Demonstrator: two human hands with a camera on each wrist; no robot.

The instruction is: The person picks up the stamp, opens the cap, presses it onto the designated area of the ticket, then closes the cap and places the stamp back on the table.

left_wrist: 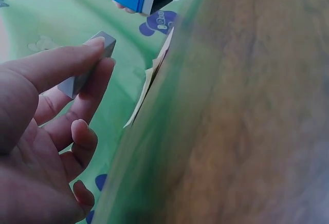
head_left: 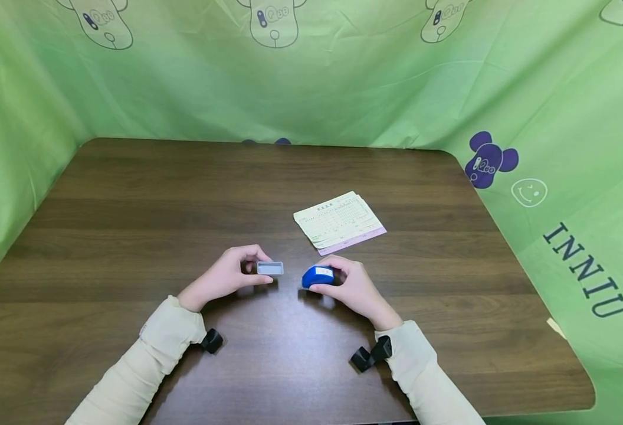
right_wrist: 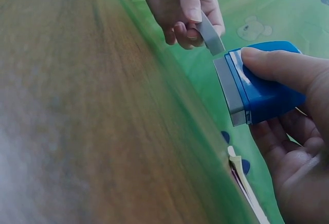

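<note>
Between thumb and fingers, my left hand (head_left: 235,271) pinches a small grey cap (head_left: 270,268), its hollow side facing up in the head view. My right hand (head_left: 355,287) grips a blue self-inking stamp (head_left: 318,276) with a white label on it. In the right wrist view the stamp (right_wrist: 267,88) shows its grey end pointing toward the left hand (right_wrist: 182,8) and the cap (right_wrist: 209,35). Cap and stamp are apart, both held just above the table. The left wrist view shows the stamp's dark, uncovered end beyond the cap (left_wrist: 90,64).
A pad of printed forms (head_left: 338,221) with a purple bottom edge lies on the brown wooden table (head_left: 184,195), beyond the hands. Green printed cloth (head_left: 343,88) hangs behind the table and along its sides. Black wrist cameras (head_left: 212,341) sit at both cuffs.
</note>
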